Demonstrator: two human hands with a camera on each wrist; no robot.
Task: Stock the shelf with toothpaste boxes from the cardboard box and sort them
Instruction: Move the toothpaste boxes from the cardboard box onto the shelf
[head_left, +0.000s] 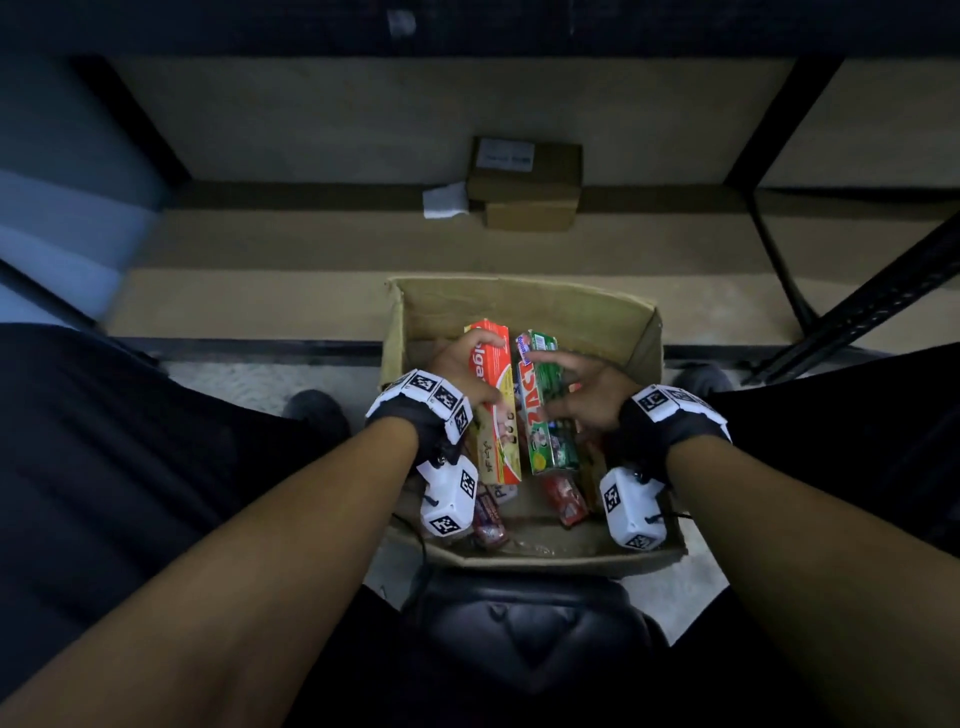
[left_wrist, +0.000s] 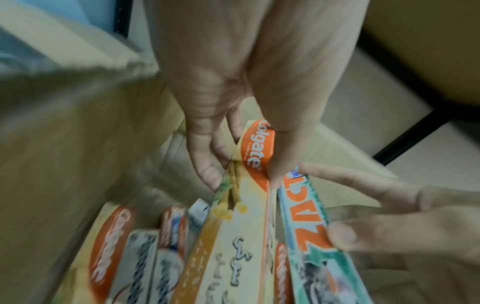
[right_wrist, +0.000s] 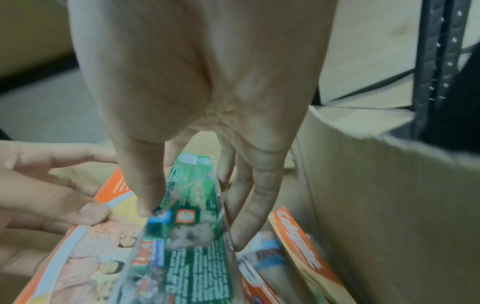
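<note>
An open cardboard box sits on the floor between my knees, with several toothpaste boxes inside. My left hand grips a red and cream Colgate box, thumb on one long edge and fingers on the other. My right hand pinches a green toothpaste box beside it, thumb against the near face and fingers down the far side. Both boxes are tilted up, side by side, above the rest. More Colgate boxes lie below.
The low shelf board runs just beyond the cardboard box. A small brown carton and a white scrap lie further back. Black shelf uprights stand at right. My knees flank the box.
</note>
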